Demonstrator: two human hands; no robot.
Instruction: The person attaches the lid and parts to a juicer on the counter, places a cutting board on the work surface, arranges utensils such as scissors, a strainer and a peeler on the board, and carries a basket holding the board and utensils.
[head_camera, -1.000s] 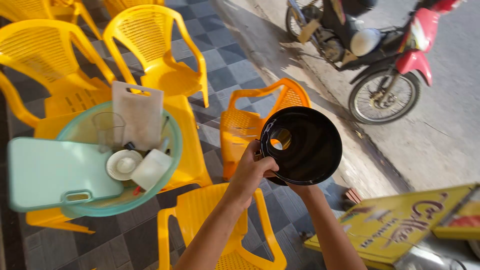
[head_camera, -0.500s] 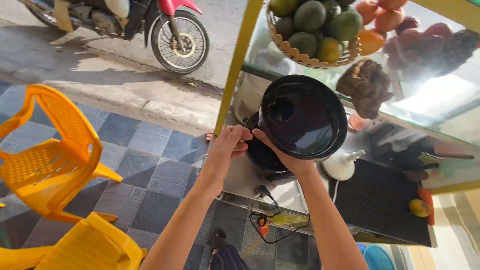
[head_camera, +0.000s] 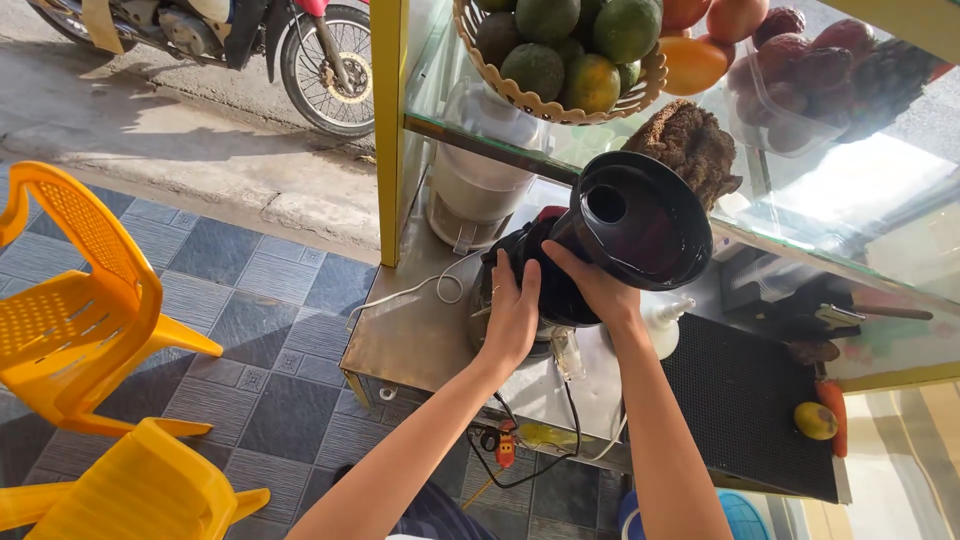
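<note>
Black plastic juicer top with a wide round funnel (head_camera: 640, 220) sat on its base near the front left corner of the steel bench (head_camera: 410, 340). Left hand (head_camera: 512, 315) and right hand (head_camera: 592, 285) wrapped curled fingers around its body from both sides, apparently to steady it upright.

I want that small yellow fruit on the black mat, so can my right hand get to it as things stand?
Probably yes, once freed. The right hand is wrapped on the black juicer top, while the yellow fruit lies uncovered on the black mat to its right, with nothing between them.
</note>
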